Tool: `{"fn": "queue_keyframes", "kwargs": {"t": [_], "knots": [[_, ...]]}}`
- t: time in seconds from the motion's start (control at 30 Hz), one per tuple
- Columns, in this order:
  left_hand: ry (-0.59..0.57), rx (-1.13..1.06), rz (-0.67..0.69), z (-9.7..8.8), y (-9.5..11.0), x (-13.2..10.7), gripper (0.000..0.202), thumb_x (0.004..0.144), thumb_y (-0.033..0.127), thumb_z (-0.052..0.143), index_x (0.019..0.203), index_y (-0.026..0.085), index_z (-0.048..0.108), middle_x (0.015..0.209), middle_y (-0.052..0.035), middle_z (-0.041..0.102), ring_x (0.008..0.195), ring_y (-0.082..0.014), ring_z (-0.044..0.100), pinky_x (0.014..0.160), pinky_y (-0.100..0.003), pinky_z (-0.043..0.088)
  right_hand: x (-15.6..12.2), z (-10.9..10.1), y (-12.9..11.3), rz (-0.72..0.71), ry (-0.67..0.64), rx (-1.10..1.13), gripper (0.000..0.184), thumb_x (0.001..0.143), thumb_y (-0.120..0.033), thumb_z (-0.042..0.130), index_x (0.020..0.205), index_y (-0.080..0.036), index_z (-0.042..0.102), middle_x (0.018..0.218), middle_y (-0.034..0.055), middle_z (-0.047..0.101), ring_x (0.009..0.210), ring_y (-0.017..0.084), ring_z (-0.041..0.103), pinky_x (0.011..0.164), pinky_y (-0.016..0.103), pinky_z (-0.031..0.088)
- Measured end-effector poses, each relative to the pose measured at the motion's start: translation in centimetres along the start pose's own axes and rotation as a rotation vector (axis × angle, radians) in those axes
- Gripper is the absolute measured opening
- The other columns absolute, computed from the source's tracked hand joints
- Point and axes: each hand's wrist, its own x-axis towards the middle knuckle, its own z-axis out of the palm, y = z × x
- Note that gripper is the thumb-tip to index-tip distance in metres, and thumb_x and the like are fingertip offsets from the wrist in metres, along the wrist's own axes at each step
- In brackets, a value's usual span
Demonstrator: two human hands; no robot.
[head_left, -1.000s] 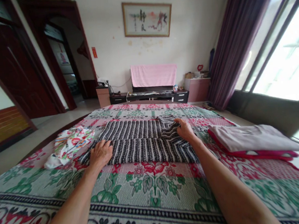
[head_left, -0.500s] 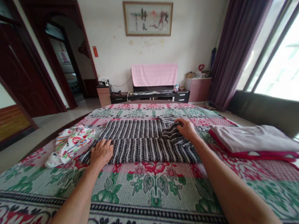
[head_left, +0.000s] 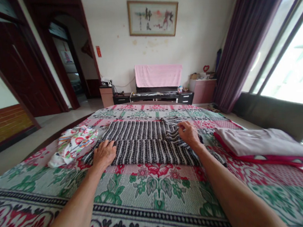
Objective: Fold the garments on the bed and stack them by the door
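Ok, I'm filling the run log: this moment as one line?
left hand: on striped knit; right hand: at its right part; crumpled cloth: left of it; folded stack: right of it

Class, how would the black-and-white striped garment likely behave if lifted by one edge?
The black-and-white striped garment would probably droop, since its fabric bunches softly near the right hand. Its layers may slip apart, as they seem loosely folded. It seems unlikely to roll, lying flat on the multicoloured floral cloth.
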Motion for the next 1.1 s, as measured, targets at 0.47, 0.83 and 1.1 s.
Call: {"fn": "queue_keyframes", "kwargs": {"t": [0.47, 0.83, 1.1], "knots": [[0.032, 0.027, 0.027, -0.2, 0.2, -0.3, 0.045, 0.092, 0.03, 0.029, 0.127, 0.023, 0.056, 0.133, -0.0109, 0.05, 0.122, -0.0269, 0.044, 0.098, -0.048, 0.037, -1.6, 2.1, 0.2, -0.092, -0.261, -0.094, 0.026, 0.083, -0.021, 0.049, 0.099, -0.02, 0.071, 0.102, 0.0052, 0.067, 0.099, 0.017, 0.059, 0.093, 0.026, 0.041], [0.019, 0.007, 0.017, 0.1, 0.1, -0.3, 0.046, 0.092, 0.032, 0.028, 0.13, 0.025, 0.055, 0.141, -0.0092, 0.045, 0.128, -0.0267, 0.039, 0.1, -0.048, 0.036, -1.6, 1.0, -0.1, -0.133, -0.362, -0.097, 0.03, 0.083, -0.019, 0.049, 0.109, -0.017, 0.065, 0.113, 0.0068, 0.066, 0.104, 0.018, 0.06, 0.093, 0.027, 0.041], [0.021, 0.03, 0.02, -0.2, 0.3, -0.4, 0.047, 0.092, 0.03, 0.026, 0.129, 0.024, 0.054, 0.14, -0.0084, 0.047, 0.126, -0.0266, 0.04, 0.097, -0.047, 0.037, -5.0, -2.4, 0.8, -0.186, -0.254, -0.151, 0.033, 0.085, -0.026, 0.049, 0.116, -0.018, 0.059, 0.123, 0.0111, 0.062, 0.115, 0.025, 0.056, 0.096, 0.041, 0.04]]}}
